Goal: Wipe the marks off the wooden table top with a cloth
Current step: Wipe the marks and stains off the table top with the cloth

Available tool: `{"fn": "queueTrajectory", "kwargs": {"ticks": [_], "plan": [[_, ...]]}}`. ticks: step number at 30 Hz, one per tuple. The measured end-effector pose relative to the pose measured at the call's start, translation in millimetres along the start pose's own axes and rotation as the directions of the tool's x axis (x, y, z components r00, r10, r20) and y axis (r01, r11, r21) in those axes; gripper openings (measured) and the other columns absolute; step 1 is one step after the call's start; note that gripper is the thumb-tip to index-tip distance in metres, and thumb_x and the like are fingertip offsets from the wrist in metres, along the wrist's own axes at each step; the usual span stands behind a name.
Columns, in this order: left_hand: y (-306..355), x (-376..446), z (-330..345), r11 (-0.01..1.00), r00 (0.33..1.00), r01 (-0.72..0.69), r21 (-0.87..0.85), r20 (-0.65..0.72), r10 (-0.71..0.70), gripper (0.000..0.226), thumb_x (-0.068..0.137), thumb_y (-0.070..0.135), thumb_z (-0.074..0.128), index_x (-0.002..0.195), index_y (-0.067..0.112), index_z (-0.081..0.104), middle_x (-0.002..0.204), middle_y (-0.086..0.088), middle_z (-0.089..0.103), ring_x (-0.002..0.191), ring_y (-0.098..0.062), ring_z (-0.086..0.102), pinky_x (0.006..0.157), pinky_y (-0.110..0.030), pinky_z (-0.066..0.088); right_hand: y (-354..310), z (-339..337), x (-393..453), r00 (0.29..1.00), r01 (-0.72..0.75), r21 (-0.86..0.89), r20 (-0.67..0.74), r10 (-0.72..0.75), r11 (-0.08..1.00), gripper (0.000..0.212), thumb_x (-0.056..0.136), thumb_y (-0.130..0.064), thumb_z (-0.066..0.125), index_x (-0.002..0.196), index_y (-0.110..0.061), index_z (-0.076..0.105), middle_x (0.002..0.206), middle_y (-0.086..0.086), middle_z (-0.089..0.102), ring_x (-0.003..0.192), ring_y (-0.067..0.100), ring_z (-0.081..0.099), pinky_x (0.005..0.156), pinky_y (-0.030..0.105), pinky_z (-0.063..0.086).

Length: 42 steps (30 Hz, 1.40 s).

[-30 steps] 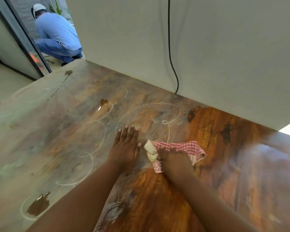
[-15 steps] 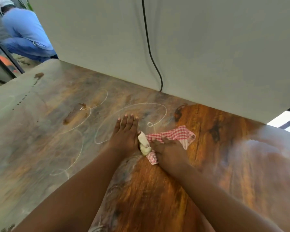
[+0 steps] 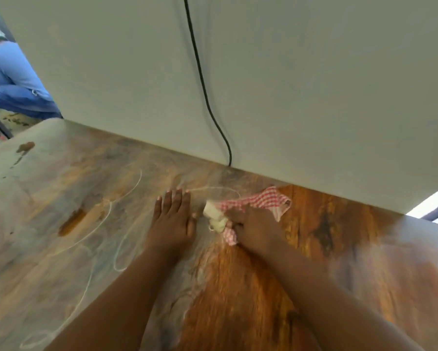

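Note:
A wooden table top [image 3: 251, 287] fills the lower view, dusty grey on the left and clean orange-brown on the right. White chalk loops [image 3: 126, 239] and brown smears [image 3: 72, 221] mark the left part. My right hand [image 3: 253, 226] grips a red-and-white checked cloth [image 3: 261, 202] with a white bunched end and presses it on the table near the far edge. My left hand [image 3: 173, 219] lies flat on the table just left of the cloth, fingers straight.
A pale wall [image 3: 288, 84] rises right behind the table, with a black cable [image 3: 202, 82] hanging down it to the table edge. A person in blue [image 3: 13, 79] crouches beyond the table's far left corner. Another brown smear [image 3: 25, 146] sits near that corner.
My right hand has pushed the cloth further away toward the wall, over the chalk loop. My left hand has slid forward with it. The camera view has turned to the right.

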<state>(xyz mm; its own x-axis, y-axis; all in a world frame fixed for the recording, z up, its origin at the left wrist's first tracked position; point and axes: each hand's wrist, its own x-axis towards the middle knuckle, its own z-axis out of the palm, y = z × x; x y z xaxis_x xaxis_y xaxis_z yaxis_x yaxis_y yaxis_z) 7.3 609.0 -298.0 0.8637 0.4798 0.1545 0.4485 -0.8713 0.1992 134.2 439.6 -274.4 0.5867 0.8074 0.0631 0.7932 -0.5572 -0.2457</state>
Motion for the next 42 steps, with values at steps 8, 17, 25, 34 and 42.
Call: {"fn": "queueTrajectory", "kwargs": {"ticks": [8,17,25,34,42], "plan": [[0,-2,-1,1.0,1.0,0.005,0.008,0.014,-0.006,0.074,0.085,0.05,0.0,0.152,0.018,-0.003,0.16,-0.002,-0.008,0.141,-0.015,-0.025,0.111,-0.03,-0.026,74,-19,4,0.997,-0.058,0.152,0.054,0.051,0.987,0.039,0.084,-0.024,0.05,0.116,-0.045,0.06,0.121,-0.009,0.064,0.107,0.008,0.059,0.087,0.013,0.04],[1,1,-4,0.999,1.0,0.015,-0.029,0.019,-0.014,0.07,0.09,0.047,0.013,0.153,0.018,0.0,0.158,0.0,-0.009,0.14,-0.013,-0.025,0.111,-0.029,-0.025,18,18,43,0.997,0.074,0.088,-0.008,-0.074,0.993,0.041,0.084,-0.025,0.049,0.123,-0.038,0.057,0.128,0.006,0.06,0.119,0.026,0.053,0.098,0.034,0.038],[0,0,-2,0.999,1.0,0.018,-0.031,0.021,-0.017,0.063,0.1,0.043,0.019,0.153,0.018,-0.005,0.16,-0.001,-0.009,0.142,-0.013,-0.024,0.113,-0.032,-0.024,48,-1,82,0.938,-0.326,-0.04,-0.136,0.318,0.945,0.029,0.088,-0.023,0.046,0.111,-0.026,0.064,0.109,0.005,0.068,0.1,0.027,0.061,0.082,0.033,0.043],[1,1,-3,0.999,1.0,0.001,-0.049,0.026,0.001,0.069,0.09,0.042,0.014,0.153,0.018,0.0,0.161,-0.002,-0.003,0.142,-0.012,-0.022,0.11,-0.029,-0.026,32,0,59,0.998,-0.014,0.176,0.069,0.002,0.984,0.038,0.088,-0.029,0.047,0.122,-0.043,0.056,0.13,0.0,0.058,0.114,0.022,0.054,0.088,0.032,0.041],[-1,0,0,0.999,1.0,0.006,-0.047,0.006,-0.005,0.068,0.091,0.039,0.015,0.153,0.018,-0.001,0.161,-0.002,-0.003,0.143,-0.012,-0.021,0.112,-0.03,-0.024,-10,7,123,0.988,-0.152,-0.069,-0.037,0.15,0.986,0.032,0.085,-0.025,0.046,0.112,-0.024,0.063,0.109,0.006,0.067,0.099,0.029,0.061,0.075,0.034,0.044]]}}
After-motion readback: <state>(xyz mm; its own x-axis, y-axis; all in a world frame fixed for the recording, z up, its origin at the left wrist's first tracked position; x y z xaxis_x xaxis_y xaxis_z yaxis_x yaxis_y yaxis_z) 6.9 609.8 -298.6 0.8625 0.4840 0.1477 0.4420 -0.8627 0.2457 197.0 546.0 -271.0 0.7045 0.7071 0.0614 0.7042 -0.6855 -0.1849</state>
